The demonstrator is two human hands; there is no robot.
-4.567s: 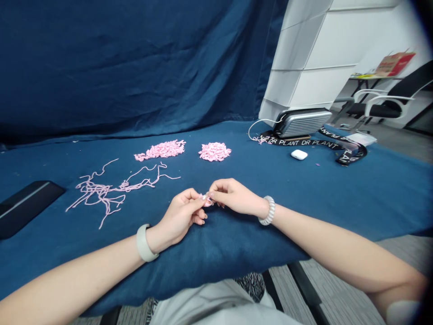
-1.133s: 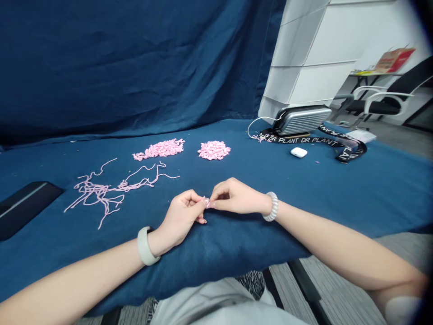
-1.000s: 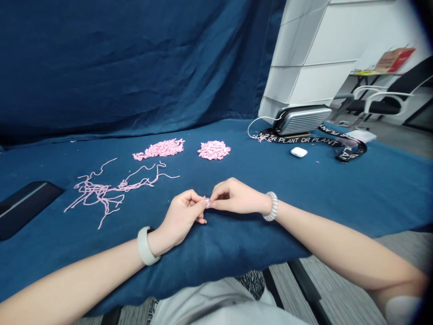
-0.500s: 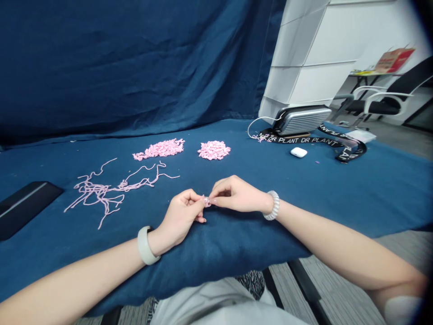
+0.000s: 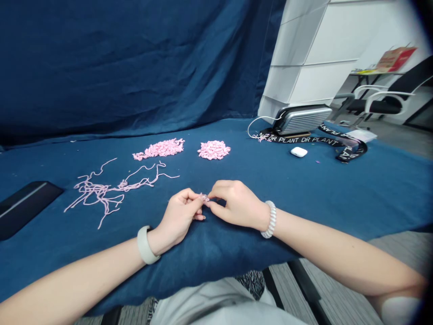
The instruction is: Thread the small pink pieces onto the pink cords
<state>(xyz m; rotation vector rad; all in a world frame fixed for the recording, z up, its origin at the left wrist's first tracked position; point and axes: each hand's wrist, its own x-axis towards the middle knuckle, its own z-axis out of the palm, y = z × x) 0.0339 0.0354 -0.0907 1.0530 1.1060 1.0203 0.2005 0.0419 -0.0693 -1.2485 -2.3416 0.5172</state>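
Near the table's front edge, my left hand (image 5: pixel 180 214) is closed, thumb and forefinger pinching a small piece of pink yarn (image 5: pixel 204 197). From the other side the fingertips of my right hand (image 5: pixel 238 204) meet the same piece, thumb and forefinger close together on it. Fingers cover most of the piece, so its shape is hard to make out. Beyond my hands lie a long heap of pink yarn bits (image 5: pixel 163 149) and a rounder pink heap (image 5: pixel 214 150). Loose pink yarn strands (image 5: pixel 101 193) sprawl to the left.
A black flat object (image 5: pixel 29 208) lies at the left edge of the blue cloth (image 5: pixel 324 194). To the back right are a silver ribbed case (image 5: pixel 306 121), a black lettered strap (image 5: pixel 304 140) and a white earbud case (image 5: pixel 299 152). A blue curtain (image 5: pixel 135 67) hangs behind.
My right wrist has dropped a little toward me and its fingers have shifted slightly left on the yarn. My left hand has barely moved, still pinching the piece.
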